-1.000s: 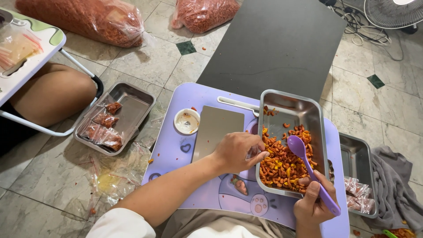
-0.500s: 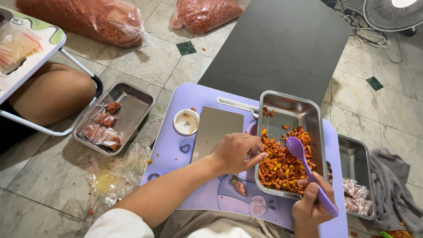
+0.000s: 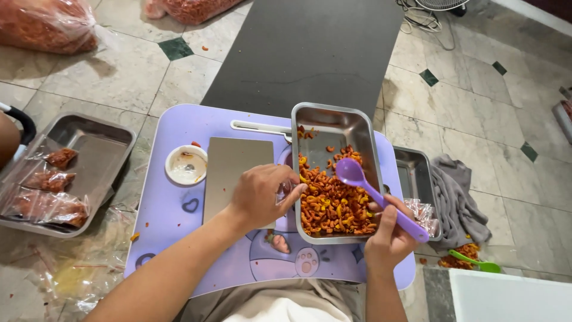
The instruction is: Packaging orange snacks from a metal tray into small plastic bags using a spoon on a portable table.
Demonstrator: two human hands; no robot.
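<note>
We see the right hand [image 3: 388, 237] closed around the handle of a purple spoon [image 3: 374, 194], whose bowl hovers over the heap of orange and yellow curled snacks [image 3: 330, 203] in a steel tray [image 3: 333, 122]. The spoon slants from the hand at lower right up to its bowl near the tray's middle. The left hand [image 3: 259, 195] rests at the tray's left rim, its fingers curled loosely; we cannot tell whether they pinch anything there. The snacks fill the near half of the tray, and the far half is mostly bare metal with a few stray pieces.

The tray stands on the right part of a lilac lap table [image 3: 173, 197]. To its left lies a flat grey metal plate [image 3: 235, 173], partly under the left hand, and further left a small white dish [image 3: 186, 165]. A white utensil handle [image 3: 259, 126] lies just beyond the plate, touching the tray's far left corner.

On the tiled floor to the right, a second steel tray [image 3: 414, 173] sits half behind the first, beside a grey cloth [image 3: 456, 197] and a green spoon [image 3: 473, 262]. To the left, a third tray [image 3: 89, 143] holds small sealed packets [image 3: 50, 179]. A dark mat [image 3: 310, 53] lies beyond the table, and two large bags of snacks [image 3: 44, 24] rest at the far left.
</note>
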